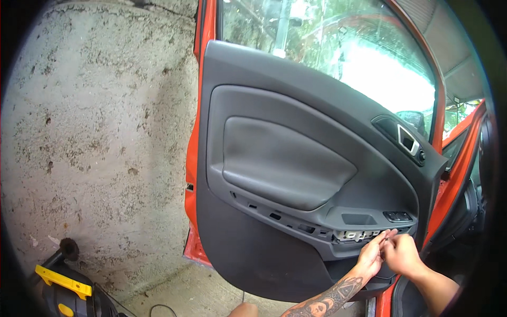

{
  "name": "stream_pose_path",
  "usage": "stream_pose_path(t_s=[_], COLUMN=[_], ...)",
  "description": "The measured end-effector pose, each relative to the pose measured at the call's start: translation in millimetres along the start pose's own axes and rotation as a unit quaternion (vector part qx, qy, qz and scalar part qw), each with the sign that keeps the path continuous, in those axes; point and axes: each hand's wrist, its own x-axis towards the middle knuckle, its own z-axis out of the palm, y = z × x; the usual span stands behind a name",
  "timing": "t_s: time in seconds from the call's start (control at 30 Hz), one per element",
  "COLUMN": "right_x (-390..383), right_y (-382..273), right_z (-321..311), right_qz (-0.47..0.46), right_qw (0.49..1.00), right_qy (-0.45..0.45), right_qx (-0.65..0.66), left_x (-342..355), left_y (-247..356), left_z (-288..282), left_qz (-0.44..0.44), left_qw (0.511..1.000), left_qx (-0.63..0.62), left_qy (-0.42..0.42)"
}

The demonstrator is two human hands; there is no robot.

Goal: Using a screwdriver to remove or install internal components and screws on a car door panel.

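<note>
Both hands meet just below the armrest of a dark grey car door panel [269, 142]. My left hand [372, 255], at the end of a tattooed forearm, is turned partly palm up with its fingers curled. Against it, my right hand [402, 255] is closed, its fingertips pressed together at the left fingers. A small dark bit shows between them, too little to name. Right behind the fingers, a slot in the panel exposes a pale bracket [356, 235]. Above it sit the window switches [397, 216] and a recessed pull pocket [358, 218].
The red car door stands open beside a rough concrete wall [100, 132]. Along the panel runs a strip of open slots [275, 216]. A silver inner door handle [407, 138] is at upper right. A black and yellow machine [63, 282] with a cable stands at lower left.
</note>
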Motion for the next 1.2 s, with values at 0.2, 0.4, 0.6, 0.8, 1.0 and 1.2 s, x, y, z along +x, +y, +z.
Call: stream_pose_path(t_s=[0.2, 0.4, 0.6, 0.8, 1.0, 1.2], right_x=[-14, -13, -18, -17, -16, -24], right_y=[-1, -10, -6, 2, 2, 1], right_z=[9, 4, 20, 17, 9, 3], right_qz=[-0.108, -0.131, -0.133, -0.08, -0.14, -0.285], right_qw=[0.878, 0.91, 0.91, 0.954, 0.933, 0.798], right_qy=[-0.026, -0.01, 0.027, 0.012, 0.014, 0.06], right_qx=[-0.466, -0.393, -0.391, -0.289, -0.331, -0.528], left_x=[3, -29, -114, -75, -69, -73], left_y=[1, 10, 73, 115, 104, 116], left_z=[-1, 8, 50, 68, 63, 52], left_qz=[-0.016, -0.018, 0.462, 0.359, 0.307, 0.28], left_qw=[0.999, 1.0, 0.606, 0.205, 0.164, 0.13], left_qx=[-0.015, 0.014, 0.647, 0.911, 0.937, 0.951], left_qy=[0.025, 0.007, 0.015, -0.022, 0.036, -0.033])
